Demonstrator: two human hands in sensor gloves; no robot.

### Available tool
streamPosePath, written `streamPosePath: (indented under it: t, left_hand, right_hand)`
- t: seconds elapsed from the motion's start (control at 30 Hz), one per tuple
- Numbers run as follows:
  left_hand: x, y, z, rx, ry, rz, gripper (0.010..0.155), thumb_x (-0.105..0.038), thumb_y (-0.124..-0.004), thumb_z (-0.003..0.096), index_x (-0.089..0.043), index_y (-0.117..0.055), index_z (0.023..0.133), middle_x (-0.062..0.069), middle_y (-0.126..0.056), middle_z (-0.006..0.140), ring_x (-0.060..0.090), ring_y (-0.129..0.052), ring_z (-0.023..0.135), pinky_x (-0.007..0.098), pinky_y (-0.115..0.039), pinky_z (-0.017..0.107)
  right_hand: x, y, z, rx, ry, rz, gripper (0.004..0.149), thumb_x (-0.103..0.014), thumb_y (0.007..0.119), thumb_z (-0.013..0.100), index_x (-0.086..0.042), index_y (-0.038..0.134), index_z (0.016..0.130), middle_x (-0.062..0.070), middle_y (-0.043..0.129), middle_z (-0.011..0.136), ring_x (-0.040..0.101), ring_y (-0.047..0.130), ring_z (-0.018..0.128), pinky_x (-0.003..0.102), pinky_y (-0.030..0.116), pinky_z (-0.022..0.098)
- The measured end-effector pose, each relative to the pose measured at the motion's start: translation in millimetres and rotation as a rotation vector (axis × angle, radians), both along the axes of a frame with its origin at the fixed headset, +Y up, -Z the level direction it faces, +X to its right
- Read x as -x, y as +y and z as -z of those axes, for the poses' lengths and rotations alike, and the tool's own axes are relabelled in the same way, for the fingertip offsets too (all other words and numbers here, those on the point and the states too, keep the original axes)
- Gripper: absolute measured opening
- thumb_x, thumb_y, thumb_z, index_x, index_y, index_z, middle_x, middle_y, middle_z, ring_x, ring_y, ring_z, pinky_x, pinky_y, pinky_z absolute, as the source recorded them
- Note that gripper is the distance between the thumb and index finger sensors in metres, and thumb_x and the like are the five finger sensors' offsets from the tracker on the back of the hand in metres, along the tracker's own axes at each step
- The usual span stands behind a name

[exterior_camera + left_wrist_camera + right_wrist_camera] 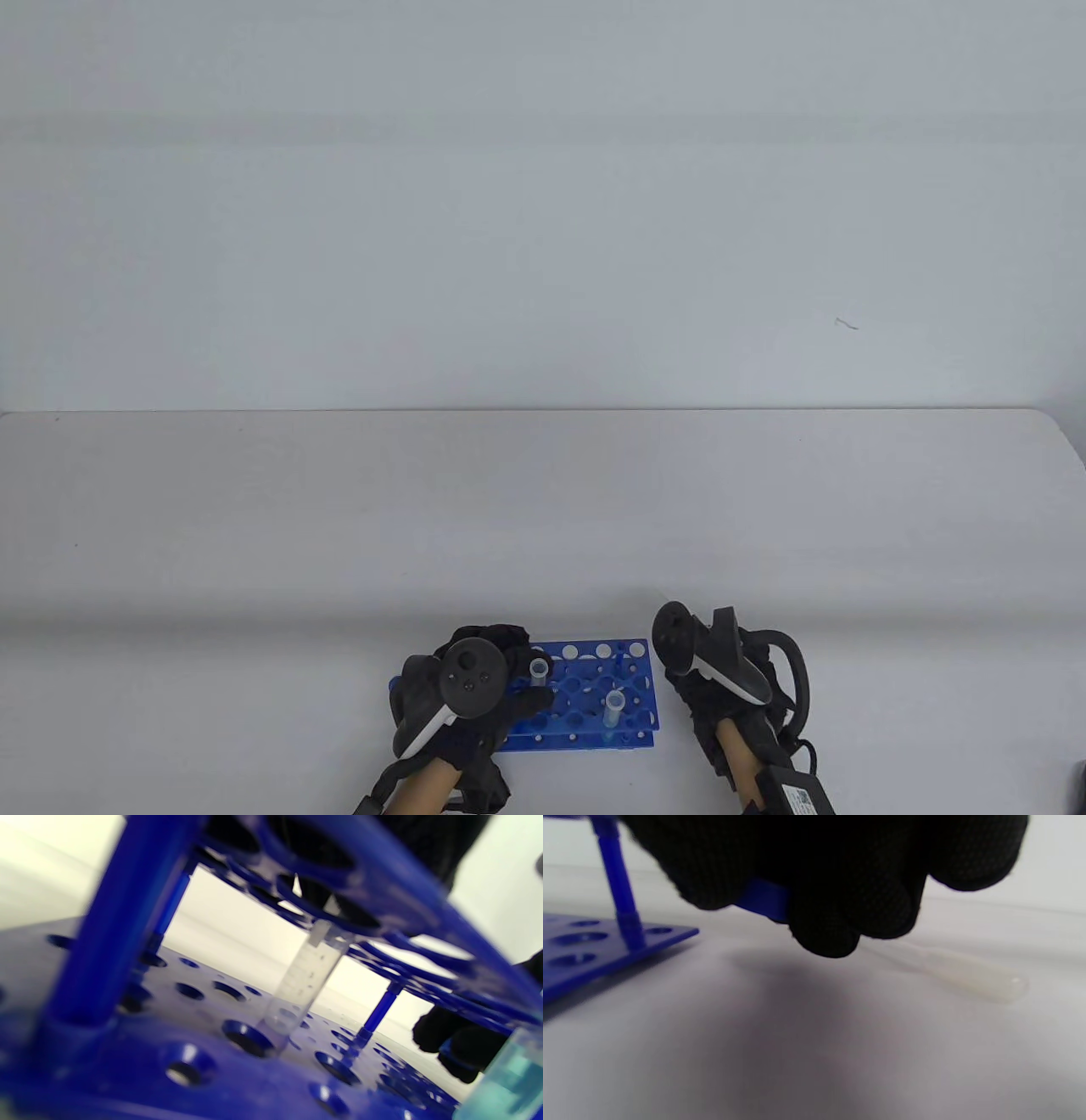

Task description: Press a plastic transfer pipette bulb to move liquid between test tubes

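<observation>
A blue test tube rack [585, 692] stands at the table's near edge. It holds a clear tube [538, 671] [305, 984] at its left and a second tube [614, 705] near its front, with blue-green liquid [509, 1077]. My left hand [496, 679] lies over the rack's left end, its fingers curled on the top plate and its thumb [536, 701] beside the clear tube. Just right of the rack my right hand [708, 692] hangs with curled fingers [831, 929]. A plastic pipette [967, 974] lies flat on the table, its thin stem running behind those fingertips. Any contact is hidden.
The rack [594, 946] has several free holes. A cable and a small grey box [793, 794] sit at my right forearm. A white wall rises behind the table's far edge [543, 412].
</observation>
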State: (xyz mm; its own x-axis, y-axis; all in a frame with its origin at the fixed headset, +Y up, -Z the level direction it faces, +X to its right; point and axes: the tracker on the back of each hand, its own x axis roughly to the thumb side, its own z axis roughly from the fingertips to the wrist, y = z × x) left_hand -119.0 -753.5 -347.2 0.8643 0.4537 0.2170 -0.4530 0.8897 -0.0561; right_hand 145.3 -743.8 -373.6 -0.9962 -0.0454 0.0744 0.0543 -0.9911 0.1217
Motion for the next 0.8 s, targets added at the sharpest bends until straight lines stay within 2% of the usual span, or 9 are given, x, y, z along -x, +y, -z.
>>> streamPosePath:
  t: [0.3,0.57,0.8]
  left_hand:
    - [-0.8,-0.6,-1.2,-0.004,-0.003,0.009,0.053,-0.054,-0.081,0.0369,-0.042,-0.078,0.088,-0.010,-0.060,0.110,0.020,-0.046,0.100,0.048,-0.040,0.079]
    - [-1.6,-1.0,-1.9,-0.007,-0.003,0.015,0.053,-0.054,-0.081,0.0375,-0.041,-0.078,0.089,-0.011,-0.059,0.110,0.020,-0.046,0.100,0.047,-0.040,0.079]
    - [-1.7,-1.0,-2.3,-0.003,-0.019,0.026,0.054,-0.055,-0.079,0.0391,-0.041,-0.076,0.092,-0.010,-0.058,0.111,0.020,-0.045,0.101,0.048,-0.039,0.080]
  right_hand:
    - [12.6,-11.2,-0.6,0.002,0.084,-0.080,0.051,-0.038,0.086,0.032,-0.024,0.082,0.082,0.002,0.098,0.072,0.017,0.092,0.056,0.048,0.074,0.053]
    - [18.7,-13.0,0.4,0.010,0.088,-0.141,0.051,-0.037,0.088,0.030,-0.025,0.083,0.079,0.000,0.097,0.071,0.016,0.094,0.056,0.046,0.076,0.052]
    - [17.5,-14.3,-0.5,0.048,0.077,-0.124,0.053,-0.037,0.086,0.031,-0.025,0.079,0.082,0.001,0.093,0.076,0.019,0.092,0.061,0.047,0.074,0.053]
